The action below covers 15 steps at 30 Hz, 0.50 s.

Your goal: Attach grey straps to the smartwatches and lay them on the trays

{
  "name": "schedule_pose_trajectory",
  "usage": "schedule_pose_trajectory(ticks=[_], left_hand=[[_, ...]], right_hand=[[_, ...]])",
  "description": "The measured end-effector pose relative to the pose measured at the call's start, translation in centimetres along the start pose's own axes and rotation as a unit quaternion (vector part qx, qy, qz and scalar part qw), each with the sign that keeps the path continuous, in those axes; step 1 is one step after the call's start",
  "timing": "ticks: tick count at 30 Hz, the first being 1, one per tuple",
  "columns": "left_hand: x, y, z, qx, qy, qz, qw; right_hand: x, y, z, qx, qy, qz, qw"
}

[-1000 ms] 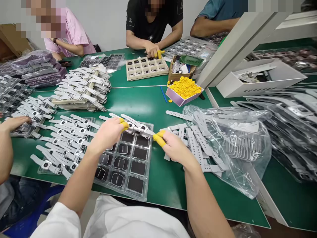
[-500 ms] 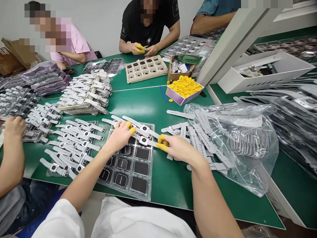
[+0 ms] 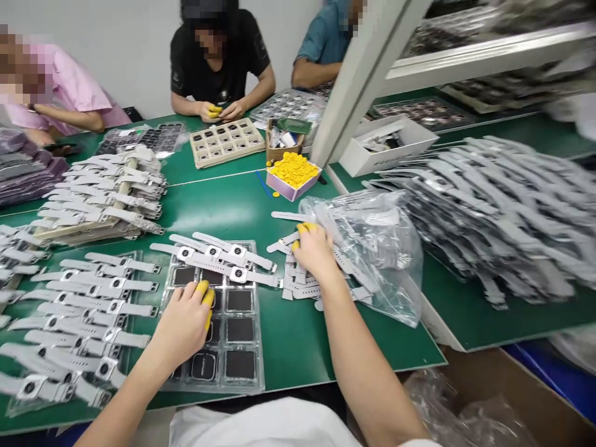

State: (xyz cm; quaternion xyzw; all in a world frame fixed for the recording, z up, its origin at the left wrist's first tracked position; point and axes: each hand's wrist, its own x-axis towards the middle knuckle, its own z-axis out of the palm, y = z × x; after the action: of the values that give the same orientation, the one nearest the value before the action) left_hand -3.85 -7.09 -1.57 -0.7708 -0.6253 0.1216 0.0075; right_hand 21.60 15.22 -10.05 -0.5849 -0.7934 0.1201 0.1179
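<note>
My left hand (image 3: 186,316) is over the clear plastic tray (image 3: 259,366), fingers curled down at a pocket with a dark square watch face; its fingertips and what they grip are partly hidden. Yellow finger cots cover fingers on both hands. At the heap of loose grey watch straps (image 3: 354,273), my right hand (image 3: 314,248) has its fingers closed on the end of a watch strap (image 3: 289,238). Several watches with grey straps (image 3: 238,273) lie across the tray's far end. Dark square watch faces (image 3: 203,365) fill nearer pockets, beside plain black pockets (image 3: 240,364).
Rows of strapped watches (image 3: 112,307) lie left, with a stacked pile (image 3: 112,186) behind. A box of yellow finger cots (image 3: 293,174), a clear bag (image 3: 395,248), a white box (image 3: 388,143) and heaped straps (image 3: 493,211) stand right. A co-worker (image 3: 218,68) works opposite.
My right hand has let go of the watch and moved to the strap heap. My left hand has come off the watches towards me, onto the tray's pockets. The view has swung right.
</note>
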Motion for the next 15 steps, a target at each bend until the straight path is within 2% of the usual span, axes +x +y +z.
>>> schedule_pose_trajectory(ticks=[3,6,8,10,12,14,15], left_hand=[[0.2,-0.3,1.0,0.032,0.025,0.014,0.999],[0.7,-1.2,2.7,0.037,0.064,0.036,0.997],[1.1,-1.8,3.7,0.027,0.086,0.041,0.995],[1.3,-2.5,4.2,0.001,0.096,0.041,0.995],[1.5,-3.4,3.8,-0.054,0.093,0.04,0.993],[1.7,-4.3,2.7,-0.143,0.092,0.018,0.985],[1.9,-4.7,2.0,-0.195,0.096,-0.005,0.976]], right_hand=[[0.5,-0.2,-0.6,0.014,-0.002,0.024,1.0],[0.9,0.1,-1.2,0.035,0.016,0.037,0.999],[1.0,0.4,-1.6,0.044,0.029,0.03,0.998],[1.0,0.5,-2.1,0.111,0.068,0.006,0.991],[0.8,0.0,-2.7,0.253,0.136,-0.024,0.958],[0.2,-0.9,-3.4,0.424,0.188,-0.032,0.885],[-0.2,-1.6,-3.8,0.5,0.192,-0.029,0.844]])
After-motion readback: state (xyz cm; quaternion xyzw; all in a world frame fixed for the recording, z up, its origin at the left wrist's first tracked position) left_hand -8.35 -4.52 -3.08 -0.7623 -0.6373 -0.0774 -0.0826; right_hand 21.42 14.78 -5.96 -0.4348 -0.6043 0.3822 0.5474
